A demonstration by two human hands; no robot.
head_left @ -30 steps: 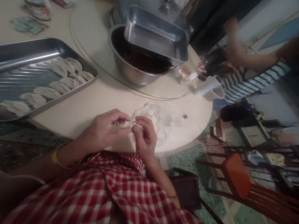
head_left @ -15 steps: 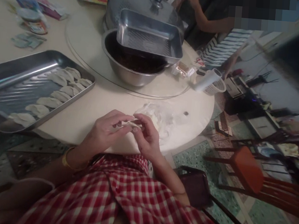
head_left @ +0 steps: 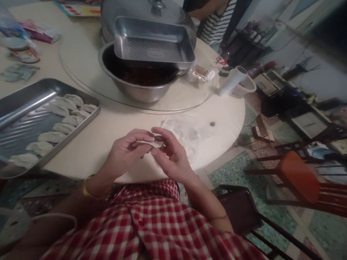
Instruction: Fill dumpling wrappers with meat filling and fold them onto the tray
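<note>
A pale dumpling [head_left: 158, 144] is pinched between my two hands above the table's near edge, much of it hidden by fingers. My left hand [head_left: 126, 150] closes on it with thumb and fingers. From the other side my right hand [head_left: 173, 156] curls around it, its thumb at the near edge and its index finger raised slightly over the top. Just beyond the right hand lies a crumpled clear plastic bag [head_left: 188, 133] with something whitish in it. At the left, several folded dumplings [head_left: 52, 137] line the right side of a metal tray [head_left: 15, 113].
A steel bowl [head_left: 146, 92] of dark filling stands ahead on the turntable, with a smaller metal tray [head_left: 155, 50] resting over it. Behind is a large domed lid [head_left: 135, 7]. A plastic roll [head_left: 233, 80] and white basket [head_left: 245, 87] sit right. Another person's striped top [head_left: 219, 23] shows beyond.
The view has turned, so the table things sit further left. My right index finger has lifted a little from the dumpling. The person in stripes has lowered an arm.
</note>
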